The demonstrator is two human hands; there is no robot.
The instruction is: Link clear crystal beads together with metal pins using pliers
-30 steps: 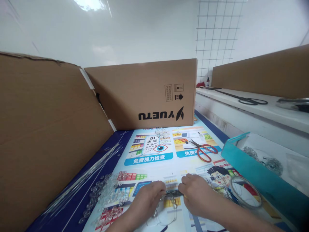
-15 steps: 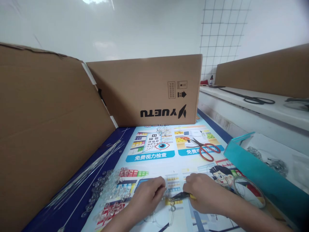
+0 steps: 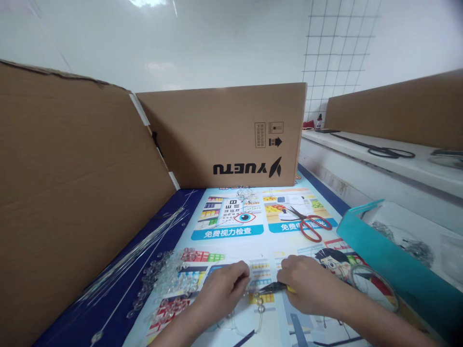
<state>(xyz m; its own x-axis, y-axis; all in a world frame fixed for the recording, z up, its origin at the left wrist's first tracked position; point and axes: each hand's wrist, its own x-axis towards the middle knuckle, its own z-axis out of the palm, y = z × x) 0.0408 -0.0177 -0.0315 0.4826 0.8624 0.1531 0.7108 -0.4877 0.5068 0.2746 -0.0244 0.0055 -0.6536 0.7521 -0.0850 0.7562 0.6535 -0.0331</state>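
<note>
Standing beyond the pliers, cardboard reads "YUETU" upside down.

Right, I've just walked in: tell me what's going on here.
A person has both hands at a thin beaded wire. The right hand holds pliers, their dark tips pointing toward the left hand, which seems to pinch the wire. Loose clear beads lie to the left, near a bundle of straight wires. Red-handled scissors lie farther back, and an open teal box stands at the right.
</note>
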